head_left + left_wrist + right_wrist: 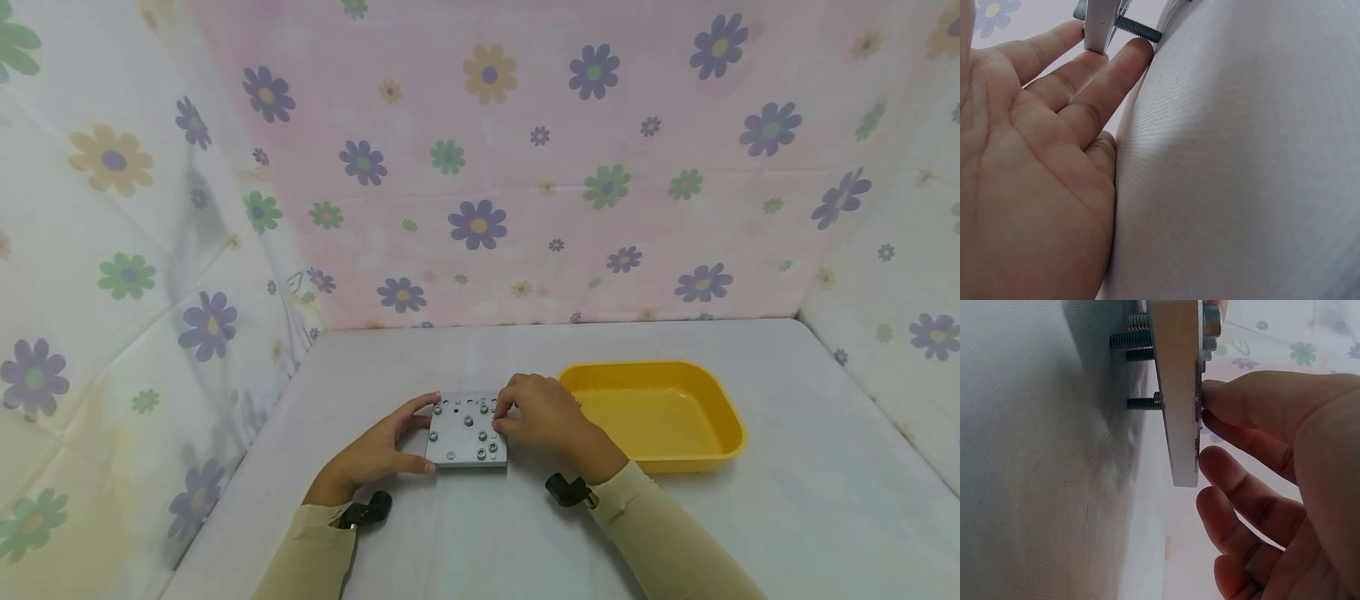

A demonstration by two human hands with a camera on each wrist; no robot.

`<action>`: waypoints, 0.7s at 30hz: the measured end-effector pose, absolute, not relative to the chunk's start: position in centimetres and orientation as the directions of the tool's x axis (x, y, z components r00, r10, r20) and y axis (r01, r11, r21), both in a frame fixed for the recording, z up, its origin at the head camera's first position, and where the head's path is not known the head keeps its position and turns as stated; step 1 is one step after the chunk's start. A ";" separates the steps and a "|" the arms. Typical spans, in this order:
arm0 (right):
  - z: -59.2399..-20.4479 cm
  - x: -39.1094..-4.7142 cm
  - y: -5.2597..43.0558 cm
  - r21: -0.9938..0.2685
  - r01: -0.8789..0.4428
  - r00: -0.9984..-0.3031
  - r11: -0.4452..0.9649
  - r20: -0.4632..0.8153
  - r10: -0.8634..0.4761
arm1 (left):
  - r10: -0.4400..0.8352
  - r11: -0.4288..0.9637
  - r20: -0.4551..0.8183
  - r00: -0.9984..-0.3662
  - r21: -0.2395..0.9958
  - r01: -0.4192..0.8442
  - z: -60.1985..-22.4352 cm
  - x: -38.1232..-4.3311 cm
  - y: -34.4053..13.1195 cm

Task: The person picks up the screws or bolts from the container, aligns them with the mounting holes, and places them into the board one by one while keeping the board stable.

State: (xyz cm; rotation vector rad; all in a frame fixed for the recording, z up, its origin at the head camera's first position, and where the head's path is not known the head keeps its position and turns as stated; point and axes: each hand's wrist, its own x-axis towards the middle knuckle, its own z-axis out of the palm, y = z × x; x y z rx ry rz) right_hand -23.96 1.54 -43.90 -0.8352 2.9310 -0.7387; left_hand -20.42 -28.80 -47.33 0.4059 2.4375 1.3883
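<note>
A silvery metal plate [453,437] lies level above the table, with several socket-head bolts [468,421] standing in its holes. My left hand [378,450] holds the plate by its left side, the thumb at the near corner and a finger at the far one. In the left wrist view, a threaded bolt shank [1138,29] sticks out below the plate beside a fingertip. At the plate's right edge, thumb and forefinger of my right hand [551,417] pinch a bolt whose head they hide. Its threaded shank [1141,404] shows underneath in the right wrist view.
A yellow plastic tray [652,462] stands just right of and behind the right hand. White cloth covers the table [480,542]. Flowered curtains [525,192] enclose the back and both sides.
</note>
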 end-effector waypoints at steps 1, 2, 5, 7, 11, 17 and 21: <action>-43.9 -24.0 1.5 -0.440 -0.499 -0.857 0.747 0.121 -0.501 | 0.386 0.493 -0.124 -0.914 0.865 0.091 -47.3 -20.4 -28.8; -43.9 -24.0 1.6 -0.440 -0.500 -0.856 0.746 0.121 -0.502 | 0.385 0.493 -0.124 -0.914 0.865 0.090 -47.3 -20.4 -28.8; -43.9 -24.0 1.6 -0.448 -0.490 -0.859 0.747 0.106 -0.500 | 0.384 0.487 -0.128 -0.915 0.869 0.083 -47.3 -20.4 -28.8; -43.9 -24.0 1.6 -0.460 -0.477 -0.864 0.749 0.089 -0.495 | 0.383 0.488 -0.131 -0.915 0.869 0.079 -47.3 -20.4 -28.8; -43.4 -24.0 1.6 -0.509 -0.448 -0.870 0.735 0.058 -0.490 | 0.381 0.497 -0.131 -0.915 0.864 0.083 -47.3 -20.3 -28.9; -42.4 -23.9 2.0 -0.552 -0.462 -0.853 0.694 0.063 -0.518 | 0.377 0.492 -0.117 -0.919 0.865 0.092 -47.4 -20.4 -28.9; -41.9 -24.1 2.2 -0.538 -0.494 -0.833 0.683 0.068 -0.549 | 0.378 0.487 -0.125 -0.917 0.869 0.083 -47.5 -20.4 -28.9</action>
